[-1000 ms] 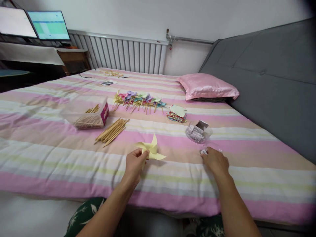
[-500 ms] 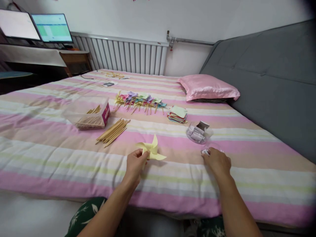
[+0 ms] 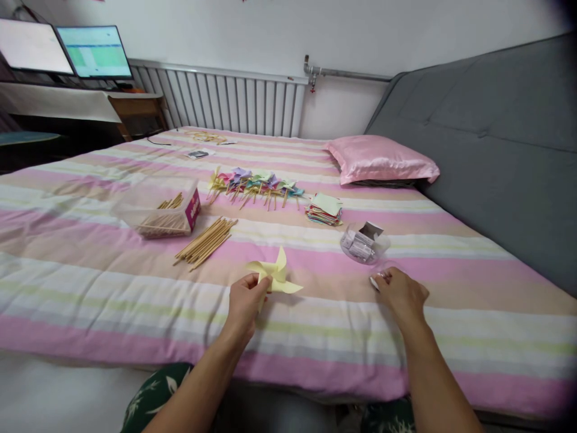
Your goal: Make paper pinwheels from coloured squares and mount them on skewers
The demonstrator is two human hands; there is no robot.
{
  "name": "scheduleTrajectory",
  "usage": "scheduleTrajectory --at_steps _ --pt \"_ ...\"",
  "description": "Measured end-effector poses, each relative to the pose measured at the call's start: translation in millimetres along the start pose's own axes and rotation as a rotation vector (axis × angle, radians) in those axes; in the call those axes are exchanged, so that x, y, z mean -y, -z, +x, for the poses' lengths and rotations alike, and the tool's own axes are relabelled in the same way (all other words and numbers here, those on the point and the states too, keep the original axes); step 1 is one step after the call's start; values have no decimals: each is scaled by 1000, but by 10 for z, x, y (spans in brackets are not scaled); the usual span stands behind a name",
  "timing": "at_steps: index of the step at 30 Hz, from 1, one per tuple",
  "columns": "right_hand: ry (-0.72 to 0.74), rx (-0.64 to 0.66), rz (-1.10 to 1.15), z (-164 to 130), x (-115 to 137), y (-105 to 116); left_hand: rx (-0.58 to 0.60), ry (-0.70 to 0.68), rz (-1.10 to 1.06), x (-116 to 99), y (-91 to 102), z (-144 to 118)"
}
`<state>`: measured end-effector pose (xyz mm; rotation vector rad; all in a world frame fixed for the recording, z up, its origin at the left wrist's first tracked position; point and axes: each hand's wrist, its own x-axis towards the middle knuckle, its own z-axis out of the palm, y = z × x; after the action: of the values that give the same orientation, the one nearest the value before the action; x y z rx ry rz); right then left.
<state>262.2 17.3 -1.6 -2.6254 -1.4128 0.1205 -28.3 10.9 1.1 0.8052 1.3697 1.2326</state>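
Wooden sticks (image 3: pixel 205 240) — pinwheels (image 3: pixel 255 182) beyond

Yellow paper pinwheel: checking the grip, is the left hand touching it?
Touching. The head view shows the left hand pinching the yellow paper pinwheel at its near edge.

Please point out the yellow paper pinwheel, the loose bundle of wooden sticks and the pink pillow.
yellow paper pinwheel (image 3: pixel 276 278): head view, centre of blades.
bundle of wooden sticks (image 3: pixel 206 241): head view, middle.
pink pillow (image 3: pixel 378 157): head view, top face.
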Motion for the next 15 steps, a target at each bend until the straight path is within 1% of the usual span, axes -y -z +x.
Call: scheduleTrajectory --at_steps 4,6,11,15 --pt "-23 -80 6 4 -22 -6 0 -7 6 4 1 0" --pt "-29 -92 3 10 -35 -12 -4 -6 8 6 2 -1" --pt "12 -19 -46 32 -55 -31 -5 4 2 10 7 -4" --pt "65 -13 -80 39 -57 -39 -10 15 6 10 9 11"
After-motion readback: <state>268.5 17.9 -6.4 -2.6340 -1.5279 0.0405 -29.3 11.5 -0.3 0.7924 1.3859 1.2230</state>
